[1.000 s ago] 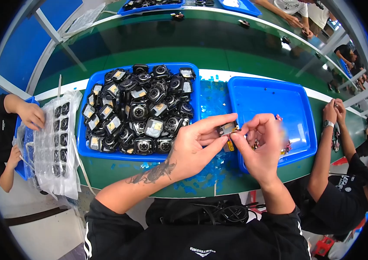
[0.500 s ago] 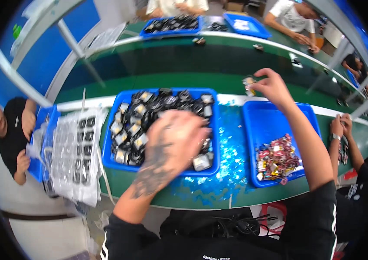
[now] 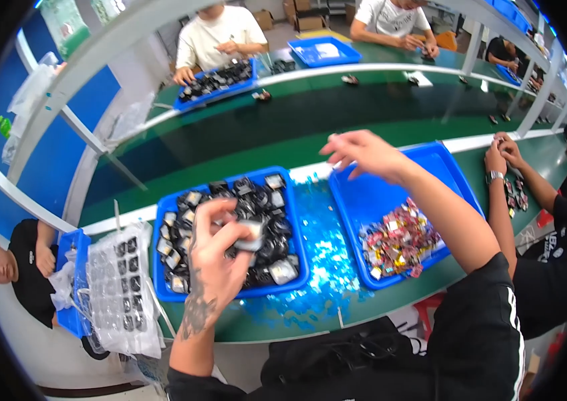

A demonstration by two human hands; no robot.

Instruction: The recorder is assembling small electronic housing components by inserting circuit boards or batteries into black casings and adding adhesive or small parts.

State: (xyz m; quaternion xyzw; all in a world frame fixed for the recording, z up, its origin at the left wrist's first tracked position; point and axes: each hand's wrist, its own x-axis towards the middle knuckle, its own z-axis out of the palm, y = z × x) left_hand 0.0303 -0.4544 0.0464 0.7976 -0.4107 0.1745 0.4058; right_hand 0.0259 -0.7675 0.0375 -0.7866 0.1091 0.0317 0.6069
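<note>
My left hand (image 3: 220, 247), tattooed at the wrist, is raised over the left blue tray (image 3: 301, 257). Its thumb and fingers pinch a small dark part with a pale square face (image 3: 250, 235), blurred by motion. Many black parts with white or tan squares (image 3: 283, 271) fill that tray. My right hand (image 3: 362, 152) reaches past the far left corner of the right blue tray (image 3: 454, 177), at the edge of the green belt. Its fingers are apart, and nothing shows between them. In the right tray lies a heap of small red, yellow and silvery pieces (image 3: 400, 237).
Shiny blue scraps (image 3: 327, 257) cover the table between the trays. A clear blister sheet (image 3: 113, 287) with black parts lies at the left. Small parts (image 3: 262, 96) sit along the belt (image 3: 230, 127). Co-workers sit across and at both sides; one wristwatch-wearing arm (image 3: 495, 170) is close on the right.
My left hand has risen from the heap with a small part in its fingers. The small piece in my right hand is gone from it. The whole view has shifted.
</note>
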